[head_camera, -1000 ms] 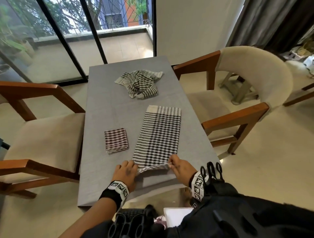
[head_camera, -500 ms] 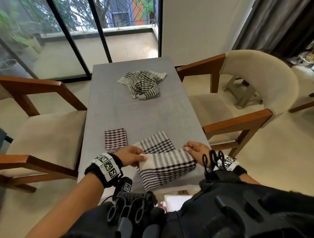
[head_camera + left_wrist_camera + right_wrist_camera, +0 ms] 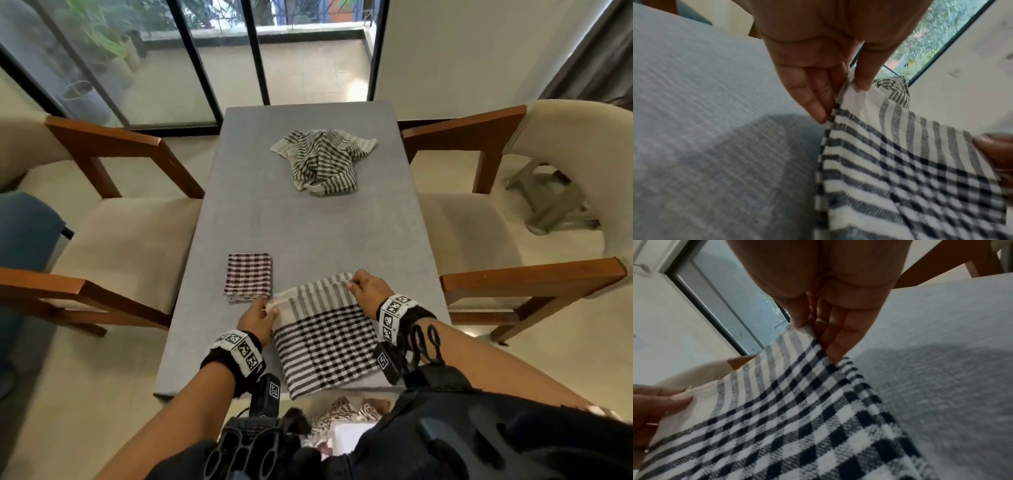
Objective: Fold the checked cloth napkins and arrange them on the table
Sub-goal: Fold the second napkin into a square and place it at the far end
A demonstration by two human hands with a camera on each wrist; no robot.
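A black-and-white checked napkin (image 3: 325,339) lies folded over on the near end of the grey tabletop (image 3: 308,222), its near edge hanging slightly past the tabletop's rim. The left hand (image 3: 257,318) pinches the napkin's far left corner between thumb and fingers (image 3: 813,97), and the right hand (image 3: 368,291) pinches the far right corner the same way, its fingers (image 3: 836,340) under the cloth edge. The pale striped border runs between the two hands. Just left of it a small folded napkin (image 3: 249,278) in dark red check rests flat. A crumpled napkin (image 3: 323,160) sits well apart at the tabletop's far end. A chair (image 3: 109,240) stands on each side.
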